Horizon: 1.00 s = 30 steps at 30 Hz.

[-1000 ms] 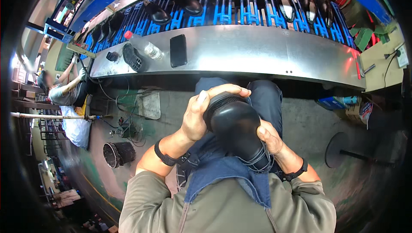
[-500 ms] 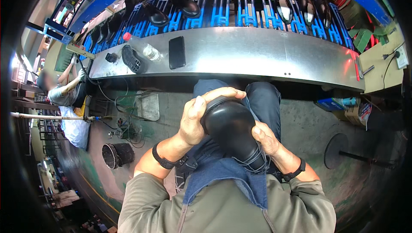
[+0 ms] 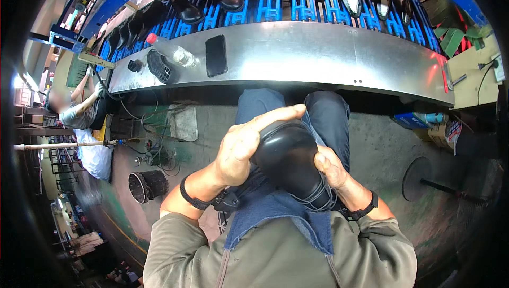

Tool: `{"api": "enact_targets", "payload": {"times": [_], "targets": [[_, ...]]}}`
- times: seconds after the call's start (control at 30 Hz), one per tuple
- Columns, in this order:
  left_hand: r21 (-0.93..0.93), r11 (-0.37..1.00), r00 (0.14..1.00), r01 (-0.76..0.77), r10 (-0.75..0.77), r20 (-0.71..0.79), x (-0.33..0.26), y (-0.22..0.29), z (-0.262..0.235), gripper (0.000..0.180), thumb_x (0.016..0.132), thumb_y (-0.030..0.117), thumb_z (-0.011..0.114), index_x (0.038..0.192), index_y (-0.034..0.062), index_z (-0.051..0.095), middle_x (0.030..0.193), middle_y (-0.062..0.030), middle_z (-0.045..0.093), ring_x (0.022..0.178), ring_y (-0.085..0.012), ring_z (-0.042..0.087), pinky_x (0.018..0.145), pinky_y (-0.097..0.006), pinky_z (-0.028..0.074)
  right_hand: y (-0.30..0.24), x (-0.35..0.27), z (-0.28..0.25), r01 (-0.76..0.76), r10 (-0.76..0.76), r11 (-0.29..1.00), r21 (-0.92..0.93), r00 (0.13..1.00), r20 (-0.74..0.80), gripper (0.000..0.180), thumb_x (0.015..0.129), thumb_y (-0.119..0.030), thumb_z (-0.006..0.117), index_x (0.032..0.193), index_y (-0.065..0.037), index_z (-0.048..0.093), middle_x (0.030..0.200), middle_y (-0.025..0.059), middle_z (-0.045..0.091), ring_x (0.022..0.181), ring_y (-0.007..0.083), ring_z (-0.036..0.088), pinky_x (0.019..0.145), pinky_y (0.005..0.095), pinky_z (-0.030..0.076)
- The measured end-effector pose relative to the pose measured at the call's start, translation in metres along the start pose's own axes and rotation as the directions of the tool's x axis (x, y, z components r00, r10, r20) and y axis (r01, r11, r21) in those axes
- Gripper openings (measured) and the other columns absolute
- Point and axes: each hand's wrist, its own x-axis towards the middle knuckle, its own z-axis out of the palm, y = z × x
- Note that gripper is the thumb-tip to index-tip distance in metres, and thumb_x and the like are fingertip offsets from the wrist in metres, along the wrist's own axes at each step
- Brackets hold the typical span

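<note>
A black leather shoe (image 3: 286,153) with thin dark laces is held over my lap, its smooth rounded toe pointing away from me. My left hand (image 3: 239,147) is pressed against the toe's left side, with one finger stretched along the far edge of the toe. On the opposite side, my right hand (image 3: 332,168) grips the shoe, its thumb on the upper near the laces and its other fingers hidden underneath. Both hands are closed on this one shoe. Its sole is out of sight.
Ahead runs a metal ledge (image 3: 297,54) with a dark phone (image 3: 216,55), a red-capped clear bottle (image 3: 180,54) and a black sole-shaped piece (image 3: 158,67). Beyond it, blue racks (image 3: 270,1) carry several shoes. A bucket (image 3: 147,186) stands left; a co-worker (image 3: 79,108) is farther off.
My left hand has shifted its hold: its thumb no longer sticks up, and a finger now lies straighter across the toe. The shoe has barely moved. The view has tilted slightly downward.
</note>
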Motion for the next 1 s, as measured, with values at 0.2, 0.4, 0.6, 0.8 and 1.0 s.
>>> {"api": "enact_targets", "payload": {"times": [0.2, 0.4, 0.6, 0.8, 1.0], "targets": [[0.398, 0.883, 0.96, -0.25, 0.279, -0.017, -0.001, -0.004, 0.005, 0.079, 0.082, 0.005, 0.079, 0.147, -0.0088, 0.036, 0.139, -0.0283, 0.055, 0.126, -0.0345, 0.059, 0.107, -0.042, 0.046, 0.013, 0.0, -0.015, -0.015, 0.017, 0.999, 0.046, 0.998, -0.059, 0.064, 0.104, -0.051, 0.047, 0.132, 0.006, 0.056, 0.114, 0.0063, 0.066, 0.1, 0.0106, 0.06, 0.086, 0.0247, 0.048], [0.469, 0.819, 0.897, -0.329, 0.426, -0.115, 0.005, -0.027, 0.028, 0.095, 0.089, 0.015, 0.075, 0.155, -0.007, 0.011, 0.141, -0.031, 0.05, 0.125, -0.0348, 0.059, 0.104, -0.042, 0.048, 0.008, -0.003, -0.022, -0.052, 0.057, 0.993, 0.108, 0.998, -0.04, 0.062, 0.105, -0.048, 0.047, 0.133, 0.006, 0.055, 0.119, 0.0081, 0.065, 0.104, 0.012, 0.061, 0.09, 0.0264, 0.049], [0.318, 0.913, 0.954, -0.255, 0.29, -0.069, 0.014, -0.04, 0.042, 0.112, 0.082, 0.027, 0.084, 0.155, -0.0084, 0.008, 0.134, -0.03, 0.057, 0.119, -0.039, 0.063, 0.101, -0.042, 0.051, -0.004, 0.006, -0.018, -0.005, 0.167, 0.809, 0.587, 0.961, -0.222, 0.068, 0.105, -0.053, 0.038, 0.145, 0.002, 0.043, 0.131, 0.0191, 0.062, 0.116, 0.0315, 0.065, 0.105, 0.0415, 0.052], [0.598, 0.736, 0.943, -0.319, 0.311, 0.12, 0.036, -0.018, 0.033, 0.107, 0.074, 0.033, 0.088, 0.151, -0.0123, 0.028, 0.136, -0.032, 0.056, 0.119, -0.0374, 0.065, 0.1, -0.039, 0.052, -0.047, 0.013, -0.003, -0.05, 0.049, 0.999, -0.008, 0.992, -0.116, 0.06, 0.104, -0.053, 0.044, 0.13, 0.0, 0.053, 0.101, 0.0217, 0.069, 0.076, 0.034, 0.073, 0.065, 0.0443, 0.063], [0.627, 0.719, 0.95, -0.301, 0.286, 0.128, 0.032, -0.015, 0.028, 0.113, 0.07, 0.043, 0.089, 0.148, -0.0141, 0.03, 0.133, -0.0357, 0.056, 0.111, -0.0433, 0.067, 0.092, -0.04, 0.056, -0.036, 0.01, 0.001, 0.014, 0.065, 0.864, 0.503, 0.988, -0.139, 0.049, 0.103, -0.042, 0.053, 0.125, 0.002, 0.051, 0.095, 0.0188, 0.067, 0.071, 0.0306, 0.071, 0.059, 0.0383, 0.062]]}}
